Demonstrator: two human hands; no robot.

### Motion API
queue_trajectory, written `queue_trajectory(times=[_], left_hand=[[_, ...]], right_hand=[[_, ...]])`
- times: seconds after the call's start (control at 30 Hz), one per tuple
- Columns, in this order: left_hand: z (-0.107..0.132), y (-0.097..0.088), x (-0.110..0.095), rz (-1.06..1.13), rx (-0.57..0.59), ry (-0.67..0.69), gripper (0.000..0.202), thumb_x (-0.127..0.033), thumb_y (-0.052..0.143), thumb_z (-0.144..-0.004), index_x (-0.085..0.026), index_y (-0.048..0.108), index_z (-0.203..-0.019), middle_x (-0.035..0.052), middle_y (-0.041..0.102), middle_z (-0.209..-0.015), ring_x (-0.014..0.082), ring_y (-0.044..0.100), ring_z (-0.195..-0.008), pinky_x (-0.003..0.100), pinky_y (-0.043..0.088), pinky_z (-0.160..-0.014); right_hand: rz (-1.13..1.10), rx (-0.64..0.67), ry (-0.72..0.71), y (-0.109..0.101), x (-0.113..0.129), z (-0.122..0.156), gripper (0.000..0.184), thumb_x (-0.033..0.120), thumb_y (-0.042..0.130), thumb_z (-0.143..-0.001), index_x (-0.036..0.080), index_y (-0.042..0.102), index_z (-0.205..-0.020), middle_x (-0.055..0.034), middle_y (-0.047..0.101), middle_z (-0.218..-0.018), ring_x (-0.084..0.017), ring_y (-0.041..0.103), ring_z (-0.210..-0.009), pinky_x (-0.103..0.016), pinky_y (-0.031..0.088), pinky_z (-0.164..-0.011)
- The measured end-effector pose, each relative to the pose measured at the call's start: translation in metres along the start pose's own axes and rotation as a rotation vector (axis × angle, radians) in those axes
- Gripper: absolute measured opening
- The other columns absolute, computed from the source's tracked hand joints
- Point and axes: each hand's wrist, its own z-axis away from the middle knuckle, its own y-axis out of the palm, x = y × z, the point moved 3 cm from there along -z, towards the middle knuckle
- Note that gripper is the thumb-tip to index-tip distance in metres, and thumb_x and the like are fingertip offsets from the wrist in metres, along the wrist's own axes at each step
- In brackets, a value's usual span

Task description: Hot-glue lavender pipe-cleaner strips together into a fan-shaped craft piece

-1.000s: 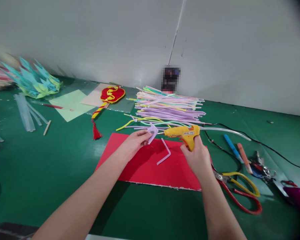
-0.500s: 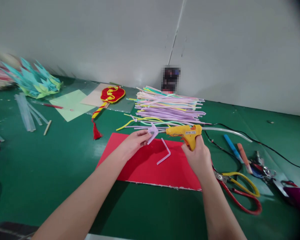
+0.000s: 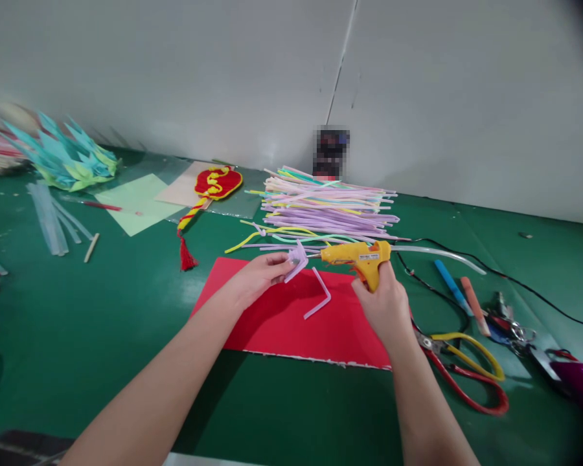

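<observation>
Between its fingertips my left hand (image 3: 267, 275) pinches a small piece of bent lilac pipe cleaners (image 3: 298, 259), folded into angled layers. My right hand (image 3: 388, 301) is wrapped round the handle of a yellow glue gun (image 3: 352, 254), a clear glue stick (image 3: 442, 252) jutting from its back. The gun's nozzle points left and meets the right edge of the lilac piece, or comes very close to it. Below them a single lilac pipe cleaner (image 3: 326, 298), bent into an angle, lies on a red sheet (image 3: 272, 327).
Behind the hands lies a pile of pastel pipe cleaners (image 3: 328, 204). Scissors (image 3: 461, 369), markers (image 3: 451, 285) and keys (image 3: 515, 330) are at the right, near a black cord (image 3: 525, 291). A red-yellow tasselled fan (image 3: 218, 183), green paper (image 3: 140, 200) and glue sticks (image 3: 48, 217) lie left.
Almost nothing differs. Both hands keep their grips, and the glue gun and lilac piece have barely shifted.
</observation>
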Motion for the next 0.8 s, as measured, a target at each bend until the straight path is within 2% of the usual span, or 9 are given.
queue_trajectory(times=[0.23,0.8], left_hand=[[0.0003,0.0015,-0.0008,0.005,0.008,-0.007,0.023,-0.027,0.073,-0.062,-0.018,0.070,-0.083,0.0033,0.064,-0.083,0.0104,0.052,-0.070,0.024,0.038,-0.069],[0.0044,0.0057,-0.0013,-0.045,0.036,-0.042,0.022,-0.026,0.073,-0.062,-0.016,0.069,-0.081,0.0019,0.063,-0.078,0.0103,0.053,-0.067,0.024,0.038,-0.069]], right_hand=[[0.006,0.009,0.003,0.0004,-0.0007,-0.0002,0.022,0.037,0.044,-0.074,0.021,0.043,-0.088,-0.0018,0.053,-0.064,-0.018,0.048,-0.052,-0.025,0.028,-0.046],[0.019,0.014,0.022,-0.0006,-0.0009,0.0002,0.025,0.039,0.043,-0.074,0.020,0.045,-0.091,-0.0031,0.054,-0.065,-0.018,0.048,-0.051,-0.026,0.028,-0.046]])
